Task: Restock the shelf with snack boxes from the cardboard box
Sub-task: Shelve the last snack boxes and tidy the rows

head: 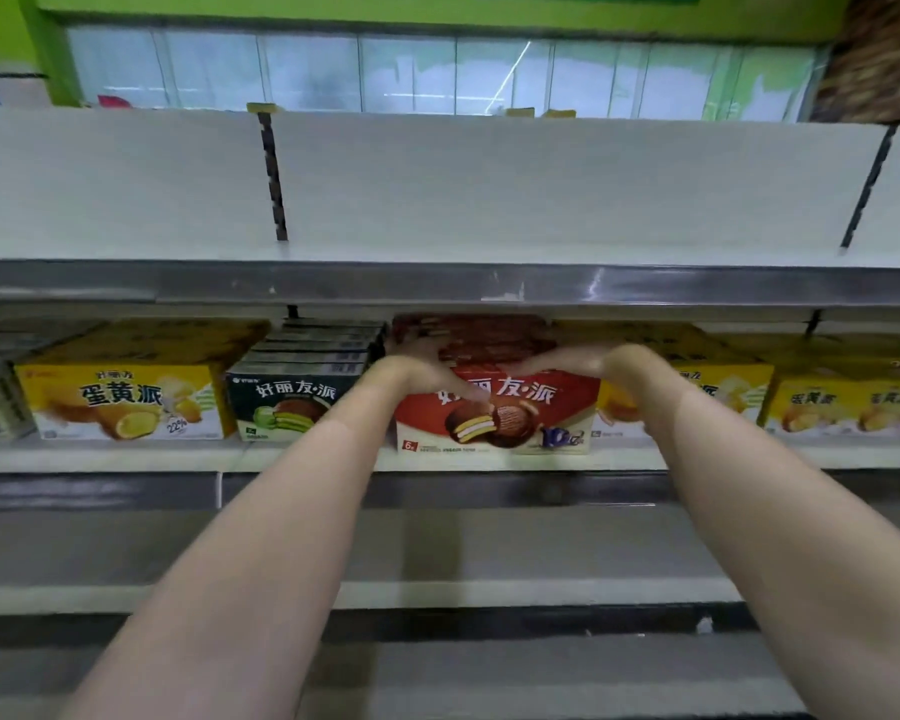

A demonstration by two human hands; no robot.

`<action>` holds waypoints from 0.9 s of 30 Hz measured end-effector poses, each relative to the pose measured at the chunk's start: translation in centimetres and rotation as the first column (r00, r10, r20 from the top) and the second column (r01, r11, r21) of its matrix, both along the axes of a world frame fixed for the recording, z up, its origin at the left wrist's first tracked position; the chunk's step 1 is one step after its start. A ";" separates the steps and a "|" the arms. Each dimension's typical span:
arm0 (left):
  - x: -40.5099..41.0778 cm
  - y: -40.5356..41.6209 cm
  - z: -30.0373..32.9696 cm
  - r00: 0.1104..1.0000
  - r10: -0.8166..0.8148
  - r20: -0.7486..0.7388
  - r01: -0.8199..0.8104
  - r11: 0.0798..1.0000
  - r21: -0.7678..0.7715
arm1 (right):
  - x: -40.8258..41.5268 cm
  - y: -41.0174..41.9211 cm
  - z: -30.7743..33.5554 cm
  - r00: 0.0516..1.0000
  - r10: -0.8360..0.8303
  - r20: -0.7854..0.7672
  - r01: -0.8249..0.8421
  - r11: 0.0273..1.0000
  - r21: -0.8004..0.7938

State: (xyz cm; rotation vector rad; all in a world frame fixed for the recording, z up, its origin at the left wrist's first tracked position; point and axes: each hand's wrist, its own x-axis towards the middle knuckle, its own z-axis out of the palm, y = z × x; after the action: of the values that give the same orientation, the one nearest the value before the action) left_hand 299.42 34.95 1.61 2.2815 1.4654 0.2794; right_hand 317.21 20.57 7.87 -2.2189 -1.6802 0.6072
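A red snack box (494, 423) stands on the middle shelf (302, 457), front face outward, with more red boxes in a row behind it. My left hand (417, 368) grips its top left corner, fingers over the top and thumb down the front face. My right hand (562, 362) rests on the box's top front edge, fingers stretched out flat toward the left. Both forearms reach in from below. The cardboard box is out of view.
Left of the red box stands a row of dark green snack boxes (292, 402), then a yellow box (126, 402). Yellow boxes (848, 402) fill the right side. The upper shelf (489, 252) overhangs close above the hands. Lower shelves (489, 589) jut out below.
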 end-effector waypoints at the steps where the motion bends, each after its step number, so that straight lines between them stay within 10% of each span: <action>1: 0.0 -0.1 0.1 1.000 -0.020 0.010 0.020 1.000 -0.015 | -2.4 -3.3 1.7 0.999 0.030 0.020 -0.031 0.998 0.056; 8: -0.2 -0.8 1.2 0.961 0.020 0.277 -0.009 0.999 -0.042 | -1.8 -1.9 0.1 1.000 -0.025 -0.001 0.025 0.977 0.213; 27: -1.3 1.7 0.6 0.945 -0.033 0.326 0.013 0.998 0.062 | 2.4 8.9 -3.7 0.996 0.007 0.087 -0.019 0.990 0.142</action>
State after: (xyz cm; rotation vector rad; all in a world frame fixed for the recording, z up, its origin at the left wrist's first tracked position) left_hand 298.14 36.67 2.21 2.1661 1.2730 0.6682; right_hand 319.63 29.52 4.16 -2.1627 -1.7228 0.3865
